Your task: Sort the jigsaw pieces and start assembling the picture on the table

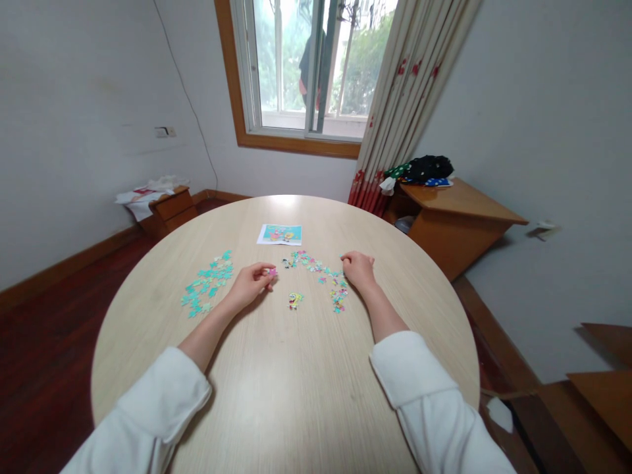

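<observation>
Head view: we sit at 6 o'clock of a round table (296, 395), its near half bare and its rim well clear of everything, so both arms have open room. At 12 o'clock lies a printed picture (279, 234). A teal pile (207, 283) is sorted out at 10 o'clock, and a loose arc of mixed pieces (320, 273) runs from 12 toward 2. Our left hand (249, 284) pinches a pink piece (271, 270) between thumb and fingertips, just beside the arc. Our right hand (359, 268) rests knuckles-up at the arc's end, fingers curled under; we cannot tell whether they clamp anything. Only a small yellow cluster (295, 300) at the middle looks joined, so we judge most pieces unplaced.
</observation>
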A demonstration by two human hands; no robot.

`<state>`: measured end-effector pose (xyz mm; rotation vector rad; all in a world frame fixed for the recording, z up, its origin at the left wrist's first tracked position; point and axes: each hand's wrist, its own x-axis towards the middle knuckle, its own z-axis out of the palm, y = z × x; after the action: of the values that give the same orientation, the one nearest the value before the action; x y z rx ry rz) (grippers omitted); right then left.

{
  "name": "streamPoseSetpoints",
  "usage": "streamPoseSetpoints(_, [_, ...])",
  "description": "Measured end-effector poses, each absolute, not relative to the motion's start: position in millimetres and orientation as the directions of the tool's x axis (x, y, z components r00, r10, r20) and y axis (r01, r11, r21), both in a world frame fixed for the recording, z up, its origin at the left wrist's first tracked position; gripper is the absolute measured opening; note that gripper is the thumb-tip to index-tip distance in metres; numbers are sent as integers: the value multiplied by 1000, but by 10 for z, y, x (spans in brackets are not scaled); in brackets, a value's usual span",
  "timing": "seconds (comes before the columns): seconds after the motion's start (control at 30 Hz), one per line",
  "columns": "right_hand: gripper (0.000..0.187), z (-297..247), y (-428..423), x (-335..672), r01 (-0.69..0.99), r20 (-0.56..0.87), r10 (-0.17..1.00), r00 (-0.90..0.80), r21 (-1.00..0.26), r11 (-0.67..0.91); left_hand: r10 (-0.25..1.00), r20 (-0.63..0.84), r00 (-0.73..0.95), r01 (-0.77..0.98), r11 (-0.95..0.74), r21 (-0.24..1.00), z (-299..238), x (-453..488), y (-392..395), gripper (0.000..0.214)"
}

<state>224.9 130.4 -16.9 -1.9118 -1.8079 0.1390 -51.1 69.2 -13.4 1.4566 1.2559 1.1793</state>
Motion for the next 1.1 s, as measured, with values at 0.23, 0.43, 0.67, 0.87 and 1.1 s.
streamPoseSetpoints(0.23, [30, -315, 1416, 2424, 783, 365, 913, 181, -615, 91, 993, 112, 49, 145, -118, 982, -158, -512, 713, 33])
streamPoseSetpoints(0.43, [23, -383, 1473, 2465, 829, 392, 905, 163, -552, 90, 992, 116, 48, 153, -122, 981, -153, -506, 712, 33])
streamPoseSetpoints(0.67, [9, -510, 1561, 2470, 809, 425, 887, 182, -577, 111, 993, 101, 56, 169, -109, 979, -111, -499, 693, 31])
streamPoseSetpoints(0.87, [6, -528, 1579, 2458, 804, 447, 874, 189, -582, 124, 992, 110, 56, 175, -118, 977, -112, -502, 689, 32])
streamPoseSetpoints(1.1, [3, -459, 1526, 2432, 740, 389, 907, 162, -656, 149, 993, 106, 45, 170, -113, 979, -120, -497, 690, 36])
